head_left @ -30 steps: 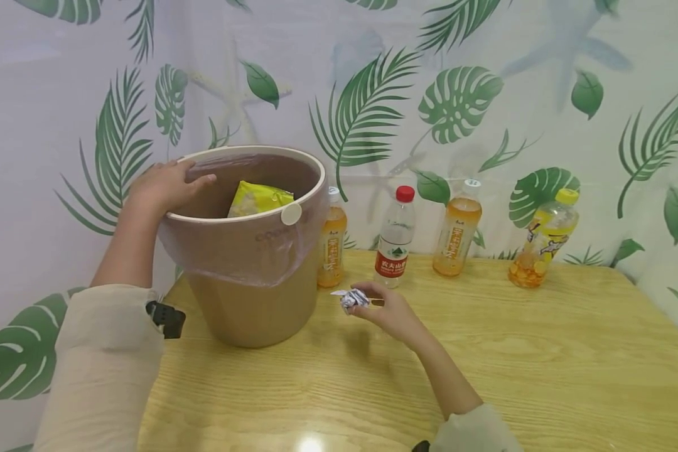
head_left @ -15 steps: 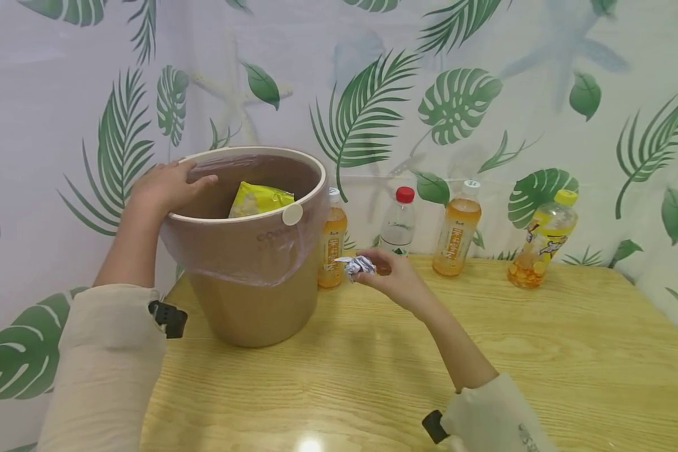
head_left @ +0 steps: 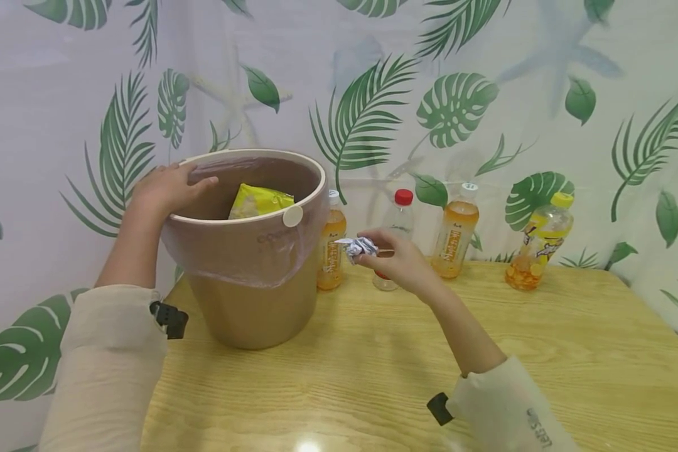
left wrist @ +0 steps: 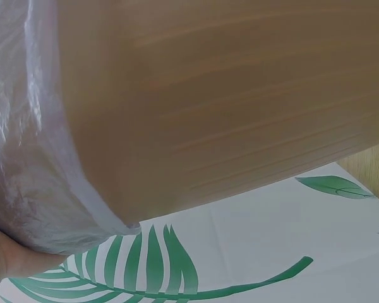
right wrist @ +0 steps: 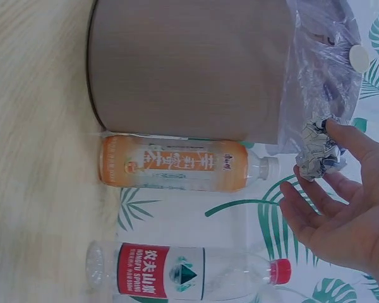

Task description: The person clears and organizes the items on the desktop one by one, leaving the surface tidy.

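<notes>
My left hand (head_left: 164, 189) grips the left rim of a brown waste bin (head_left: 254, 314), its thumb pointing over the opening. A thin translucent bin liner (head_left: 243, 260) is folded down over the outside. Inside the bin shows a yellow packet (head_left: 260, 201). Between thumb and fingers, my right hand (head_left: 403, 258) pinches a crumpled paper ball (head_left: 361, 248) above the table, right of the bin. In the right wrist view the printed paper ball (right wrist: 317, 151) overlaps the liner near the bin's rim. Only part of my left hand (left wrist: 16, 255) shows in the left wrist view.
Along the back stand an orange drink bottle (head_left: 332, 251) beside the bin, a red-capped water bottle (head_left: 401, 216) partly behind my right hand, another orange bottle (head_left: 454, 238) and a yellow-capped bottle (head_left: 539, 242). Behind the wooden table (head_left: 316, 389) hangs a leaf-patterned sheet (head_left: 294, 37).
My right hand has risen with the paper ball, from low over the table to in front of the water bottle. The left hand keeps its hold on the bin.
</notes>
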### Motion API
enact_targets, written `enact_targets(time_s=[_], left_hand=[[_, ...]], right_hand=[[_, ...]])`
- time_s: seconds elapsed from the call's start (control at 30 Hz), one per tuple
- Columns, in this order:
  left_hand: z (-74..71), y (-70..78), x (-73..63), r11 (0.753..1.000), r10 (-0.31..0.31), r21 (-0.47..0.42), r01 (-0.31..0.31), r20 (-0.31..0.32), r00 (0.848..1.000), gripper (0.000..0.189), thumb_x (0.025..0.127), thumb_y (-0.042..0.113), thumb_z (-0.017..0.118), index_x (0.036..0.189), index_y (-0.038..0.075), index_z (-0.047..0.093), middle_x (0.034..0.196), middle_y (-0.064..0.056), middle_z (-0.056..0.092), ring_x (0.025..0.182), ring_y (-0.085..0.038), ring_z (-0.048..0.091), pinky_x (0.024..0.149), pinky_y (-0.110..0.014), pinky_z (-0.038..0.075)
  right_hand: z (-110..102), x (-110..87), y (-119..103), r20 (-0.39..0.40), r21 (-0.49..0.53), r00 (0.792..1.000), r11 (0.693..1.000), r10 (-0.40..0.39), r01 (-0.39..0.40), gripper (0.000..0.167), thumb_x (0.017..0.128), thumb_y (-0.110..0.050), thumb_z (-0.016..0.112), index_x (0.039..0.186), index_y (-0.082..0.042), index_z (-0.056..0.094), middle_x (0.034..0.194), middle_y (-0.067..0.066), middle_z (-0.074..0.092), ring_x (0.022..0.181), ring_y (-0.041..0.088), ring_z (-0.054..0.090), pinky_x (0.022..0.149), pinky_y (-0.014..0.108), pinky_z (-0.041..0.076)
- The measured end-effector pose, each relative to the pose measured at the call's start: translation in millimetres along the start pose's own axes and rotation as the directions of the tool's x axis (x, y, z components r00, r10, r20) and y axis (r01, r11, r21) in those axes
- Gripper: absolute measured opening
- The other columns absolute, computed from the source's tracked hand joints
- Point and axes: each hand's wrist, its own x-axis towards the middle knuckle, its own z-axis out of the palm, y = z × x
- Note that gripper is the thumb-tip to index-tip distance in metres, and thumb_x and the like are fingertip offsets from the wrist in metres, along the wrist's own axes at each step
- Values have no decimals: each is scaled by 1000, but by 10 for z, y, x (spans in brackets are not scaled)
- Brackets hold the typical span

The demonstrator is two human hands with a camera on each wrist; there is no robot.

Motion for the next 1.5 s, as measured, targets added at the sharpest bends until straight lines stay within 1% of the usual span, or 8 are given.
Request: enact_targets(time_s=[0.2,0.37,0.6,0.93,1.17,1.33,1.5], left_hand=[[-8,1,6,1000,5,3,-5,-1,1000,77,93,56,31,145,1,16,142,-33,17,129,-50,11,100,-63,14],[-13,6,4,1000,3,10,-3,3,1000,77,94,56,32,145,1,17,142,-33,18,129,-51,12,100,-62,15],[-6,20,-25,1000,-1,0,1,-3,1000,77,93,56,31,145,1,17,142,-33,19,128,-51,13,100,-63,15],[3,9,-13,1000,-4,-2,4,-8,1000,76,94,55,32,145,1,18,143,-32,18,129,-50,11,100,-63,14],[0,18,-24,1000,-6,-8,6,-15,1000,76,94,55,32,145,1,18,143,-32,17,129,-50,11,100,-63,14],[-6,20,-22,1000,-7,-6,7,-13,1000,76,94,55,32,145,0,18,143,-32,17,130,-50,10,100,-63,13],[-5,20,-17,1000,-5,-6,5,-6,1000,76,94,54,33,144,0,18,143,-32,17,130,-50,10,100,-63,13]], right_hand=[[-42,38,-128,-2,-1,1000,1000,3,-3,44,86,-16,66,126,-4,52,114,13,58,105,29,56,84,38,49],[-72,54,-230,-1,-5,1000,1000,-21,21,45,86,-16,66,127,-4,51,115,13,57,106,30,55,84,39,48],[-105,98,-357,-11,-12,999,999,-44,44,42,86,-16,66,124,-6,53,113,9,58,102,26,58,81,35,50],[-144,131,-480,-30,-55,998,997,-60,58,39,85,-22,67,121,-10,55,112,6,58,105,24,55,84,38,48],[-165,159,-586,-38,-68,997,996,-61,58,42,85,-23,67,123,-10,54,113,6,58,106,23,55,84,38,48],[-177,186,-664,-33,-63,995,994,-96,94,41,85,-19,67,123,-7,54,113,7,58,104,22,56,83,36,48],[-191,215,-741,-34,-83,992,990,-118,115,42,85,-21,67,123,-7,54,115,7,57,105,23,56,85,36,48]])
